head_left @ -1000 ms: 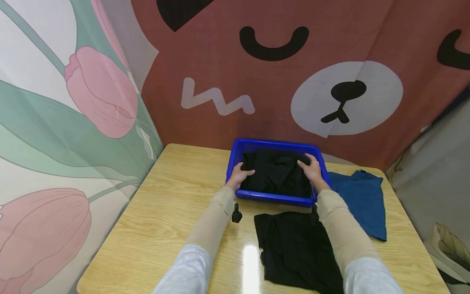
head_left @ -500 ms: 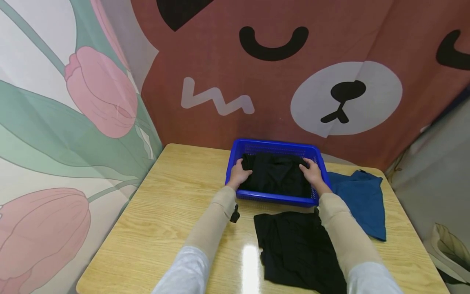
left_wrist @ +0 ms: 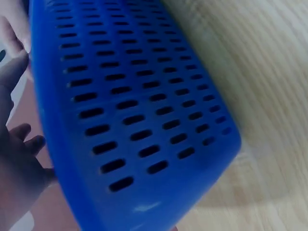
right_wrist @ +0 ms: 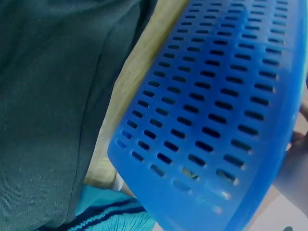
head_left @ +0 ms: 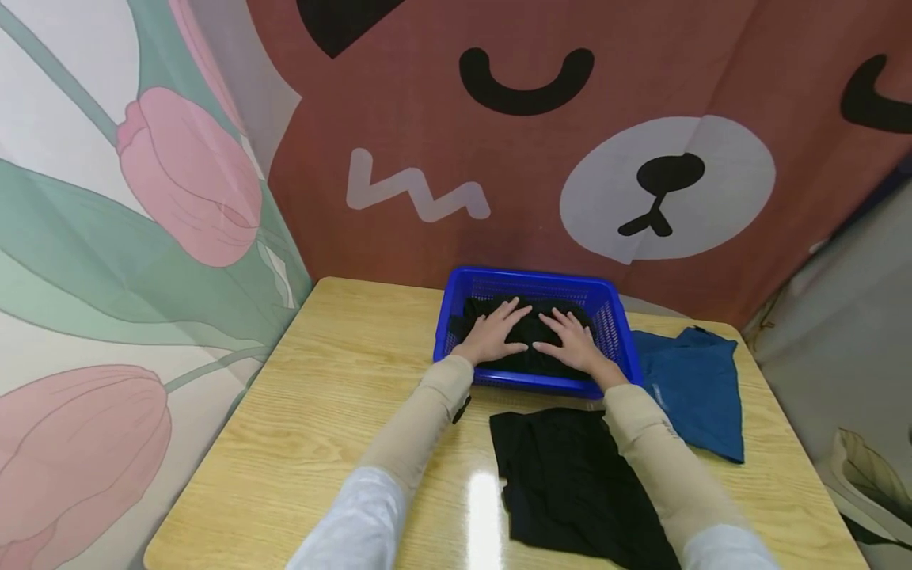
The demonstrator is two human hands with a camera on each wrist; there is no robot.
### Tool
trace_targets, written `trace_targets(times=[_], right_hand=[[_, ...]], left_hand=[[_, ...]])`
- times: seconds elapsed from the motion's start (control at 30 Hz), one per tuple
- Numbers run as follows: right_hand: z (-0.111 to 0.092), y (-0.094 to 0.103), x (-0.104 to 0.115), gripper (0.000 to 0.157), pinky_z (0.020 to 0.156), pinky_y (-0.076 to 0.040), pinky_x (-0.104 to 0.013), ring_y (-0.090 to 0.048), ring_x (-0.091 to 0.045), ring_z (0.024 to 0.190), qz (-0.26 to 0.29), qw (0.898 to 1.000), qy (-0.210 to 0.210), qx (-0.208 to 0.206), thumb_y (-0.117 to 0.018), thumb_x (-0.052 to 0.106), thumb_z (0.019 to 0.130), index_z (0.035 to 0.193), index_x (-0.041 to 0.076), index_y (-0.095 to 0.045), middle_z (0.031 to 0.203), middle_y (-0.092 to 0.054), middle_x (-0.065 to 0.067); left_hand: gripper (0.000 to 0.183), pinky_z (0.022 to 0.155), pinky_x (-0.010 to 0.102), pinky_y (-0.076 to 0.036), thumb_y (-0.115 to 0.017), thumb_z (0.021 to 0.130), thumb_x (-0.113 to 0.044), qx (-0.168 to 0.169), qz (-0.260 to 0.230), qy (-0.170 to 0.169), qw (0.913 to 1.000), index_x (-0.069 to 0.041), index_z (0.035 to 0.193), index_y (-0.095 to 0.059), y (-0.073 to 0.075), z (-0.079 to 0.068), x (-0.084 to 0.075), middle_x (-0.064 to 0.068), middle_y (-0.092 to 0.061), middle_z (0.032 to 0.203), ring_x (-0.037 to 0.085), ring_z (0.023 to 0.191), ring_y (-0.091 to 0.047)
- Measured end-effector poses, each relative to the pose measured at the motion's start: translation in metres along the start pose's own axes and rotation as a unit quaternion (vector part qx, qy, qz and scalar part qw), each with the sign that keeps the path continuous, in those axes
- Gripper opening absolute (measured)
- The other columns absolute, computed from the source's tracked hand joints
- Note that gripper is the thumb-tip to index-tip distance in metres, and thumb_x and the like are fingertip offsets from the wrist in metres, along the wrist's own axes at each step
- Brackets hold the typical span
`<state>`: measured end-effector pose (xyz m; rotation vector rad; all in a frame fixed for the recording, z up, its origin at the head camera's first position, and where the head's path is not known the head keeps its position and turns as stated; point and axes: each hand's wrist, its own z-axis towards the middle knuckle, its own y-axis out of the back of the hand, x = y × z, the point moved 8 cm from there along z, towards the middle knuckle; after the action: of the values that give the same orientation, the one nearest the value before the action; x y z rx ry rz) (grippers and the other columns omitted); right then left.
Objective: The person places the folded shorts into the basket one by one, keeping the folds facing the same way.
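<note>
A black folded garment [head_left: 530, 362] lies inside a blue perforated plastic basket [head_left: 537, 381]. Over its left half, my left hand [head_left: 492, 334] rests with fingers spread. My right hand [head_left: 573, 344], its fingers spread too, lies on the garment's right half, and the two thumbs point toward each other. Both wrist views are filled mostly by the slotted outer wall of the basket [left_wrist: 144, 110]; in the right wrist view only a bit of the right hand [right_wrist: 294, 168] shows at the edge. The cloth under the palms is hidden.
In front of the basket another black garment [head_left: 570, 483] lies flat on the wooden table [head_left: 321, 412], partly under the right forearm. A blue garment [head_left: 694, 388] lies right of the basket. Behind the table hangs a brown cloth with a bear face [head_left: 420, 237].
Both hands have let go of the black garment's side edges. They have moved inward and now lie spread on top of it. The garment sits lower and more bunched in the basket.
</note>
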<state>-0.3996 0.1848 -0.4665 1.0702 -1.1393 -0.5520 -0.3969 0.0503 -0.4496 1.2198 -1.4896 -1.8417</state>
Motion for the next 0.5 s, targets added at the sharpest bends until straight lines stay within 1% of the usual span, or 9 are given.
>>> trace_targets(times=[0.03,0.1,0.2,0.3,0.4,0.5], right_hand=[[0.001,-0.004,0.002,0.072,0.094,-0.008,-0.074,-0.008,-0.05,0.132,-0.01,1.0,0.001,0.014,-0.056,0.046,0.087,0.143,0.008,-0.031,0.148,-0.018,-0.024],[0.001,-0.01,0.006,0.076,0.093,-0.004,-0.075,-0.006,-0.048,0.133,-0.031,0.999,0.004,0.037,-0.056,0.051,0.086,0.144,0.011,-0.029,0.149,-0.016,-0.021],[0.0,-0.016,0.008,0.078,0.093,-0.002,-0.075,-0.005,-0.047,0.134,-0.051,0.997,0.004,0.06,-0.057,0.052,0.084,0.145,0.012,-0.028,0.15,-0.015,-0.02],[-0.001,-0.022,0.006,0.08,0.093,-0.002,-0.075,-0.005,-0.047,0.134,-0.058,0.995,0.0,0.078,-0.059,0.052,0.083,0.145,0.013,-0.028,0.15,-0.013,-0.02],[-0.004,-0.026,-0.001,0.084,0.092,-0.001,-0.075,-0.006,-0.048,0.133,-0.063,0.994,-0.007,0.091,-0.061,0.053,0.081,0.145,0.013,-0.026,0.15,-0.013,-0.022],[-0.005,-0.028,-0.011,0.088,0.091,0.0,-0.076,-0.006,-0.047,0.134,-0.068,0.992,-0.026,0.104,-0.061,0.055,0.08,0.146,0.012,-0.023,0.149,-0.012,-0.023]], left_hand=[[0.074,0.105,0.055,-0.023,-0.056,0.088,-0.045,0.015,0.007,-0.007,0.9998,-0.026,0.147,-0.018,-0.005,0.001,0.0,0.002,-0.01,0.153,0.021,0.139,-0.011],[0.077,0.106,0.055,-0.018,-0.057,0.086,-0.048,0.04,0.021,-0.009,0.9989,-0.027,0.148,-0.016,-0.013,0.003,0.002,0.0,-0.009,0.153,0.02,0.139,-0.007],[0.081,0.109,0.052,-0.014,-0.059,0.085,-0.048,0.075,0.048,0.005,0.996,-0.028,0.148,-0.013,-0.022,0.005,0.009,0.0,-0.01,0.153,0.02,0.14,-0.005],[0.084,0.11,0.047,-0.012,-0.062,0.083,-0.047,0.105,0.062,0.023,0.9923,-0.028,0.148,-0.012,-0.027,0.006,0.015,0.002,-0.011,0.153,0.022,0.139,-0.006],[0.087,0.111,0.044,-0.011,-0.065,0.081,-0.045,0.12,0.057,0.038,0.9905,-0.025,0.148,-0.013,-0.028,0.005,0.02,0.005,-0.012,0.153,0.023,0.139,-0.007],[0.089,0.111,0.043,-0.011,-0.068,0.08,-0.044,0.117,0.046,0.048,0.9909,-0.021,0.148,-0.015,-0.027,0.006,0.024,0.006,-0.013,0.153,0.023,0.139,-0.008]])
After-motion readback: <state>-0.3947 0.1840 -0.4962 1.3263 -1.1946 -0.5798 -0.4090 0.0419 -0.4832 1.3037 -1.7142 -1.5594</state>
